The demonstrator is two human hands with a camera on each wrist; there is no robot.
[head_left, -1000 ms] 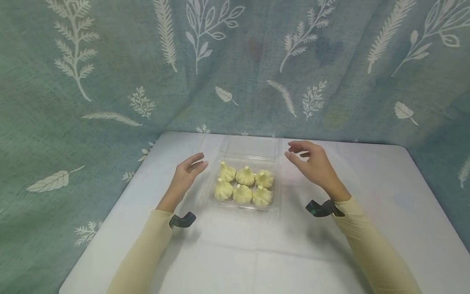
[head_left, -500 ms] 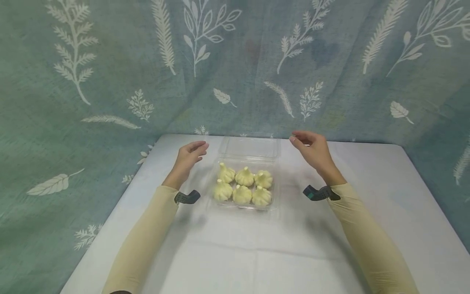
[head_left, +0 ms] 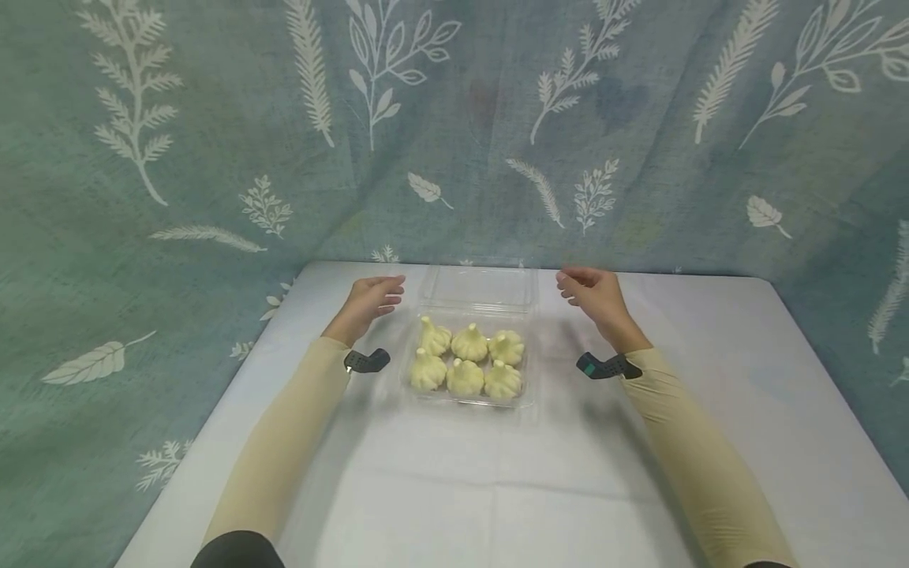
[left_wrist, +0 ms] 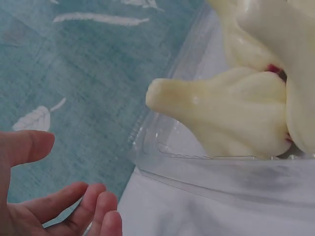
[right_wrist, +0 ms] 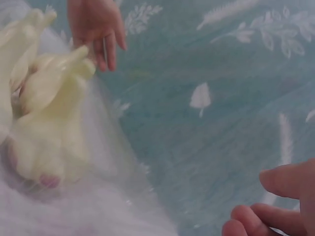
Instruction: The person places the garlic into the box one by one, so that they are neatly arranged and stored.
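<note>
Several pale garlic bulbs [head_left: 465,378] sit in two rows inside a clear plastic clamshell box [head_left: 461,401]. Its transparent lid [head_left: 480,288] lies folded back behind the base. To the left of the lid hovers my left hand [head_left: 368,304], fingers loosely bent, holding nothing. My right hand [head_left: 595,300] is in the air at the lid's right side, also with nothing in it and apart from the box. In the left wrist view, a garlic bulb [left_wrist: 236,113] shows near the box's edge, with the fingertips [left_wrist: 93,196] away from it.
A white cloth covers the table [head_left: 490,489]. Behind it hangs a blue-green curtain [head_left: 483,181] printed with white leaves, close to the table's back edge. Each wrist wears a dark band [head_left: 369,360].
Both hands have moved back from beside the garlic toward the lid's sides. The right hand rose, then came slightly lower and inward. The box and garlic stay put.
</note>
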